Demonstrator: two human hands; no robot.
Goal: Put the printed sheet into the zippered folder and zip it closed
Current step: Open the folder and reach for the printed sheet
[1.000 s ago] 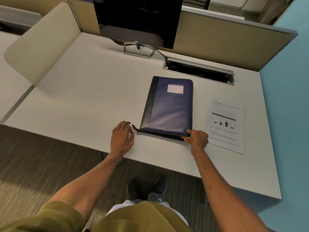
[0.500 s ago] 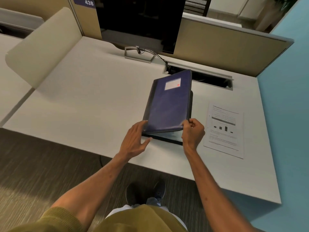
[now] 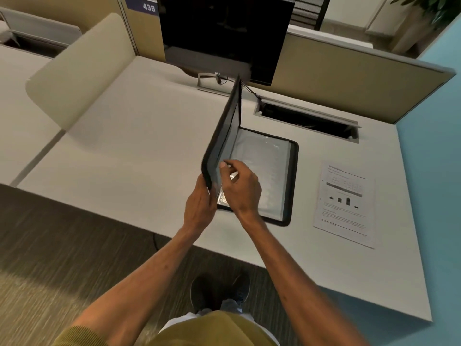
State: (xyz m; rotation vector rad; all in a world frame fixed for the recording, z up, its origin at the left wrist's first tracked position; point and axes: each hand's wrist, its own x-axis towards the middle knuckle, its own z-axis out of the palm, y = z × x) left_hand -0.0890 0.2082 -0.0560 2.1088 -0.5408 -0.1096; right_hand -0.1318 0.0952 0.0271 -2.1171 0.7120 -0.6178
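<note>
The zippered folder (image 3: 274, 171) lies on the white desk with its cover (image 3: 224, 136) swung up almost vertical, showing clear plastic sleeves inside. My left hand (image 3: 199, 206) grips the cover's near bottom corner from the outside. On the inner side of the same corner, my right hand (image 3: 240, 188) pinches the edge with thumb and fingers. The printed sheet (image 3: 345, 203), with a small bar chart and text, lies flat on the desk to the right of the folder, apart from both hands.
A dark monitor (image 3: 224, 36) on a metal stand sits at the back, just behind the raised cover. A cable slot (image 3: 306, 119) opens in the desk behind the folder. A beige divider (image 3: 74, 71) stands at the left. The desk's near edge (image 3: 274, 268) runs below my wrists.
The folder's cover has swung from flat and shut, through half raised, to nearly upright. Both hands rose from the desk with the cover's near edge, and the inner sleeves now show.
</note>
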